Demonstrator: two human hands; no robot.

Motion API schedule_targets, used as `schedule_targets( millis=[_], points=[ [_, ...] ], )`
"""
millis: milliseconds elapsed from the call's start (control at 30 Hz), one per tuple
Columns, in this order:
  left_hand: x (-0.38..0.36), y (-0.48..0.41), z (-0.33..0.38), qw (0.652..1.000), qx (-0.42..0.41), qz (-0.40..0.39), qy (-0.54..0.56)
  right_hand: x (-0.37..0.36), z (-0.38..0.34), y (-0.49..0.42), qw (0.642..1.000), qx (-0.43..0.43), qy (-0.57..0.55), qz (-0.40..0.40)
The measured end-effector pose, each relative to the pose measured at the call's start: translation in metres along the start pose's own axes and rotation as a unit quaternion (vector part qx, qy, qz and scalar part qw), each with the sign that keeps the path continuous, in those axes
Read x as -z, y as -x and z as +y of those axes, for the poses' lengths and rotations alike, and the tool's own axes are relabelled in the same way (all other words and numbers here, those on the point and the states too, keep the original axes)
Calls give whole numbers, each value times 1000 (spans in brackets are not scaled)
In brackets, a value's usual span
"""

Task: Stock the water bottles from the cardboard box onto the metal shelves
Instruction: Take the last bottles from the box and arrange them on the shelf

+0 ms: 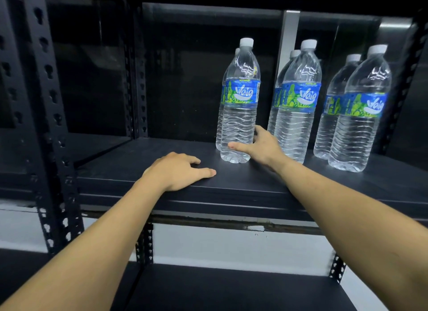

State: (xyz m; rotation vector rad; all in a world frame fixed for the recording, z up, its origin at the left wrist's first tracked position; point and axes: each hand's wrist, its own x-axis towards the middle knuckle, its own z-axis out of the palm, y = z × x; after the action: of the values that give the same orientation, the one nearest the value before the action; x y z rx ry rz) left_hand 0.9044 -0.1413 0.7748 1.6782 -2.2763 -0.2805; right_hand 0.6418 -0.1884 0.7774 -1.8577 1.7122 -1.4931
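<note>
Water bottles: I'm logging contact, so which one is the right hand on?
The front bottle of the leftmost pair: the right hand holds its base, thumb across the front. The other bottles stand untouched.

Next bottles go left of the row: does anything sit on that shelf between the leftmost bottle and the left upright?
Only the left hand, resting flat on the shelf near its front edge, just left of the front bottle that the right hand holds at its base. Behind it, nothing visible up to the upright.

Right hand [261, 147] round leftmost water bottle [240, 118], left hand [178, 173] flat on metal shelf [129, 162]
</note>
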Motion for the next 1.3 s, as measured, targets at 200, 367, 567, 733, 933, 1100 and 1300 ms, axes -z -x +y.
schedule_targets(
  millis=[200, 367, 567, 733, 933, 1100, 1300],
  points=[
    [-1, -1, 0, 1000, 4, 5, 8, -3, 0, -2, 1000, 5, -21, -13],
    [-1, -2, -1, 1000, 1, 5, 6, -1, -2, 1, 999, 14, -20, -21],
    [-2, -1, -3, 1000, -1, 13, 17, -1, -3, 8, 999, 36, 12, -13],
    [-4, -2, -6, 999, -4, 29, 32, 1, -5, 13, 997, 59, 43, -2],
    [-4, -3, -7, 998, -13, 39, 37, 2, -7, 17, 998, 29, 56, -5],
    [-4, 7, -6, 996, -44, 76, 36, 22, -21, 49, 997, -15, 74, -1],
    [-7, 37, 7, 982, -103, 150, 50, 74, -39, 118, 966, 44, 251, -52]
  ],
)
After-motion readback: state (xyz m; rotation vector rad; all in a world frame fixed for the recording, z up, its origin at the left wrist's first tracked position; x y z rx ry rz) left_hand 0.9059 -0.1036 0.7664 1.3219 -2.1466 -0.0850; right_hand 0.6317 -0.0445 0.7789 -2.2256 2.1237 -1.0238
